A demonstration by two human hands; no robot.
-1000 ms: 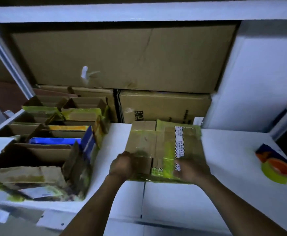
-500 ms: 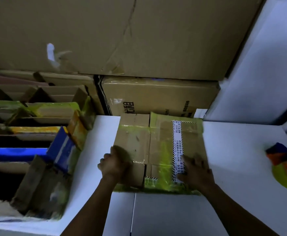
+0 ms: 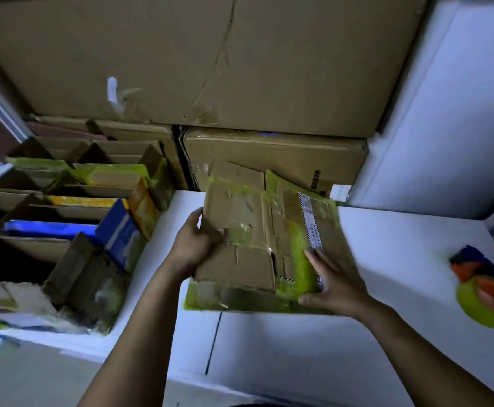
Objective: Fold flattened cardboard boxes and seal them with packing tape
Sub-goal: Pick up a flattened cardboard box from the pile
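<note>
Left hand point(image 3: 193, 245): we see it grip the box point(image 3: 239, 227) by its left edge, thumb on top.
Right hand point(image 3: 338, 286): fingers straight, flat on the box's near right corner.
Box: flat, by the middle of the desk's point(image 3: 269, 348) back edge.
Tape point(image 3: 487, 302): at the desk's right edge.
Room: big cartons point(image 3: 239, 69) stacked behind the desk.

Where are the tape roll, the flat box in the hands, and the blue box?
tape roll point(image 3: 489, 301): head view, on its orange core.
flat box point(image 3: 251, 230): head view, middle of its brown top panel.
blue box point(image 3: 116, 227): head view, on its blue end flap.
</note>
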